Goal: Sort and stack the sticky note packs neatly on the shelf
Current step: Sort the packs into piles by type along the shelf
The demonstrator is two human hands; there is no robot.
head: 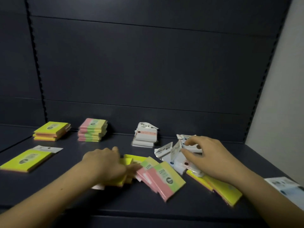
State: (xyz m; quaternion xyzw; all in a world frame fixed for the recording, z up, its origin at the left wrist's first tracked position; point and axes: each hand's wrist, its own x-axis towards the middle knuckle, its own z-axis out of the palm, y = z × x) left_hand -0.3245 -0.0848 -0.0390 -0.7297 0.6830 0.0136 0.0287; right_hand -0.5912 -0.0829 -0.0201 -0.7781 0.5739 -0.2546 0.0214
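Left hand (pixel 105 163) flat, spread on loose pink-green packs (pixel 162 180) near shelf (pixel 49 186) front edge; right hand (pixel 207 155) pinching white pack (pixel 176 149). Sorting step; next: carry to white stack (pixel 145 137) at back edge.

You can read "2209" on two pink-green-yellow packs (pixel 166 180) lying mid-shelf, one (pixel 148 164) partly tucked behind the other. Every other label is too blurred to read.

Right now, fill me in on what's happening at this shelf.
A person is sorting sticky note packs on a dark shelf. The left hand rests on loose pink and yellow packs at the front; the right hand picks at a jumble of white packs. Three stacks stand along the back: yellow, pink-green and white.
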